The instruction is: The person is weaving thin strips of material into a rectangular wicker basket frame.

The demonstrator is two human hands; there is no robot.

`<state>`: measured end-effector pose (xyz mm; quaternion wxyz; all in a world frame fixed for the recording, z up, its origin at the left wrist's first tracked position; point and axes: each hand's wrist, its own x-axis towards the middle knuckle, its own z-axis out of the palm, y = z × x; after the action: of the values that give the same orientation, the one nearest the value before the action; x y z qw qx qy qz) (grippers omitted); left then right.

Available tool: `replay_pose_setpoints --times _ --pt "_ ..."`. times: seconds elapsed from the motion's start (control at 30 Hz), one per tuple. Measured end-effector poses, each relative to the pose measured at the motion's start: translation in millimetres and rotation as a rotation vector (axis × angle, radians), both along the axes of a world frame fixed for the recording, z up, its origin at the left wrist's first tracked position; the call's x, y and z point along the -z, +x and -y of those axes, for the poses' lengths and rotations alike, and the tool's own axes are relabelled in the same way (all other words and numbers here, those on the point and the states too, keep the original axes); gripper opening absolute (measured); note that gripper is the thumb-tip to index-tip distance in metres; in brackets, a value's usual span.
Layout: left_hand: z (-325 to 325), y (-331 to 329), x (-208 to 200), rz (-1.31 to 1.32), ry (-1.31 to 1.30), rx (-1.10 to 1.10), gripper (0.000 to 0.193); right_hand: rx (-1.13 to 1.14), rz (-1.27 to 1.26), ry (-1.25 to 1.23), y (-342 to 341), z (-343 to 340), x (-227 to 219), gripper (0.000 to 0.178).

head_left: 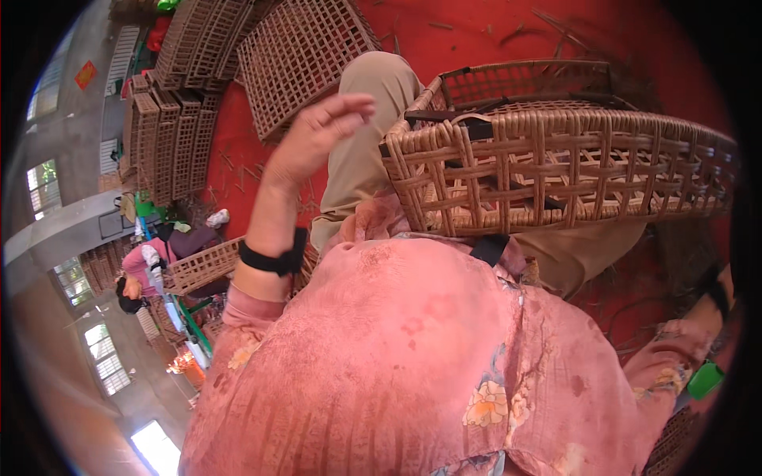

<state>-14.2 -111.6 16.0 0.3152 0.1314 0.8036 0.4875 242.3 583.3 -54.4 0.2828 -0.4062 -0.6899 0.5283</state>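
Observation:
A rectangular woven wicker basket (556,170) with open lattice sides rests across my lap, its long side facing me. Dark strips show along its rim and inside it. My left hand (321,131) is raised above my left knee, to the left of the basket and apart from it. Its fingers are loosely stretched and hold nothing. A black band (274,258) circles my left wrist area. My right forearm (710,313) reaches up along the right edge of the picture, also with a black band. The right hand itself is cut off by the dark rim.
A lattice wicker panel or basket (305,59) lies on the red floor (468,36) ahead. Stacked baskets (171,143) stand at the left. Another person (143,270) sits farther left beside a long basket (206,266). Loose strips litter the floor. A green object (705,381) is at the lower right.

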Motion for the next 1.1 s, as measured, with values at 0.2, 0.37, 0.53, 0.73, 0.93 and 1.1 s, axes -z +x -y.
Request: replay_pose_setpoints --times 0.2,0.37,0.53,0.73,0.93,1.1 --pt "-20.8 41.5 34.7 -0.269 0.107 0.141 0.046 -0.245 -0.153 -0.147 -42.1 112.9 -71.2 0.028" --pt "-21.0 35.3 54.5 -0.660 0.120 0.214 0.061 -0.742 -0.096 0.773 -119.1 341.4 -103.6 0.032" --pt "-26.7 27.0 59.8 -0.869 0.166 0.272 0.058 -1.112 -0.003 0.979 -140.7 435.5 -96.7 0.039" --pt "-28.5 31.1 71.1 -1.195 0.176 0.207 0.052 -1.250 0.111 1.115 -149.4 460.1 -87.5 0.044" --pt "-27.7 29.0 76.1 -1.208 0.231 0.229 0.048 -1.250 0.116 1.215 -148.2 462.5 -87.1 0.043" --pt "-26.9 23.2 80.8 -1.151 0.272 0.242 0.046 -1.264 0.101 1.159 -153.0 458.5 -86.7 0.040"
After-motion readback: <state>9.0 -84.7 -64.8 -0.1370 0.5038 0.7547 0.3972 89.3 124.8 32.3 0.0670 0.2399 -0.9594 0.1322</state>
